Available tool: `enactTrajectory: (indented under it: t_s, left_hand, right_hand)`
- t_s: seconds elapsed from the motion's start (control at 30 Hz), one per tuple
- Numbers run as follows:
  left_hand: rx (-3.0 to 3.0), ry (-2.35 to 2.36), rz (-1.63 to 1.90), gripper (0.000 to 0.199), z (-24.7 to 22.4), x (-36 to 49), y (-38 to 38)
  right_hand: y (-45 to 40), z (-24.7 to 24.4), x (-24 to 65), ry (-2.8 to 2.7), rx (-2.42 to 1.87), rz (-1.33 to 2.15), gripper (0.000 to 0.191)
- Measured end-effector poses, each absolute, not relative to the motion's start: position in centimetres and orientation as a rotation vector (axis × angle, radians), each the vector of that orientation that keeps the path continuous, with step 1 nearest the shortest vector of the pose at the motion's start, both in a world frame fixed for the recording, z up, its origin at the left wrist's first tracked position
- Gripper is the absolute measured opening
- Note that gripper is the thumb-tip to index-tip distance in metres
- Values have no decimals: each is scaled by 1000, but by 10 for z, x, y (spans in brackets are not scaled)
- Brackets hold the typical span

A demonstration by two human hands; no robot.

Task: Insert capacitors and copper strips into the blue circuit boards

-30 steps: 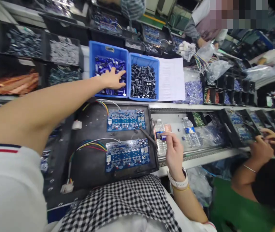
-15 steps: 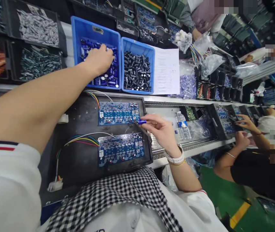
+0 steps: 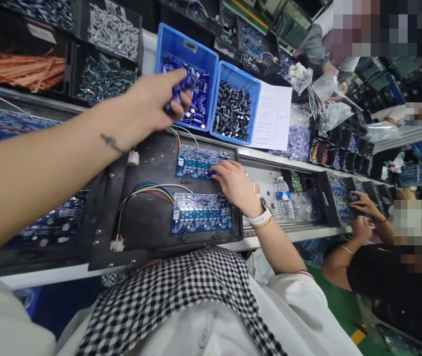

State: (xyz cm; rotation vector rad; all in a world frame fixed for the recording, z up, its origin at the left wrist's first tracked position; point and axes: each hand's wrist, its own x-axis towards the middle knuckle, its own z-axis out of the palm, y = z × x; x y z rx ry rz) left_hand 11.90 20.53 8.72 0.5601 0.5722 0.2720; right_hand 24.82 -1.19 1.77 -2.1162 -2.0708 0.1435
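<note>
My left hand point(image 3: 164, 99) is raised over the near left side of a blue bin point(image 3: 187, 43), its fingers curled round several blue capacitors point(image 3: 185, 85). More blue capacitors lie in that bin. At the upper circuit board point(image 3: 194, 162), my right hand point(image 3: 233, 183) pinches a blue capacitor point(image 3: 211, 174) down at the board's lower right part; the fingers hide most of it. A lower circuit board point(image 3: 199, 215) lies nearer to me, with coloured wires point(image 3: 147, 188) running from its left end. Both boards rest in a black tray point(image 3: 144, 222).
A second blue bin point(image 3: 233, 106) holds black capacitors, beside a printed sheet point(image 3: 274, 113). Black boxes of copper-coloured strips point(image 3: 21, 71) and small parts stand at upper left. A water bottle point(image 3: 283, 198) is right of the tray. A co-worker's hands point(image 3: 362, 212) are at far right.
My left hand has come up out of the blue bin with several capacitors. The right hand has brought its capacitor from the board's right edge onto the board. The view has shifted left.
</note>
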Motion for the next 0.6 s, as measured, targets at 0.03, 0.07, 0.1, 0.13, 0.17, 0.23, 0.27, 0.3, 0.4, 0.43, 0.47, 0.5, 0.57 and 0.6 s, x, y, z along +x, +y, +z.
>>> enactTrajectory:
  t_s: [0.03, 0.07, 0.1, 0.13, 0.17, 0.23, 0.27, 0.3, 0.4, 0.43, 0.47, 0.5, 0.57, 0.6]
  left_hand:
    - [573, 582, 305, 22, 85, 106, 188]
    - [591, 611, 311, 17, 83, 93, 171]
    - [618, 654, 286, 15, 79, 82, 154]
    - [637, 711, 245, 16, 75, 71, 139]
    - [647, 752, 199, 15, 70, 63, 126]
    - [635, 808, 131, 12, 63, 50, 107]
    - [615, 816, 116, 10, 60, 46, 101]
    - [590, 822, 112, 9, 58, 44, 97]
    - [532, 814, 122, 10, 55, 43, 91]
    - [523, 805, 124, 10, 55, 44, 90]
    - [523, 793, 125, 9, 55, 45, 88]
    - [530, 777, 126, 9, 56, 46, 86]
    - [547, 738, 128, 10, 58, 47, 81]
    - [548, 725, 122, 10, 58, 47, 79]
  right_hand:
    - [-12, 19, 247, -2099, -2125, 123, 22]
    - [-12, 20, 246, -2131, -2131, 96, 23]
    - [-12, 20, 244, -2170, -2133, 62, 24]
    - [-12, 21, 243, -2217, -2128, 22, 26]
    - [-12, 22, 242, -2271, -2116, -16, 28]
    - [-11, 24, 241, -2382, -2071, -54, 33]
    - [-11, 26, 240, -2422, -2045, -43, 36]
    - [-11, 29, 239, -2432, -2026, -18, 37]
    - [-14, 50, 228, -2265, -1976, 20, 37]
    - [-17, 60, 221, -2198, -1942, 17, 37]
    - [-20, 70, 213, -2158, -1893, 9, 36]
    - [-23, 80, 204, -2167, -1838, 7, 36]
    - [-27, 95, 187, -2283, -1743, 7, 32]
    - [-29, 99, 182, -2348, -1716, 13, 30]
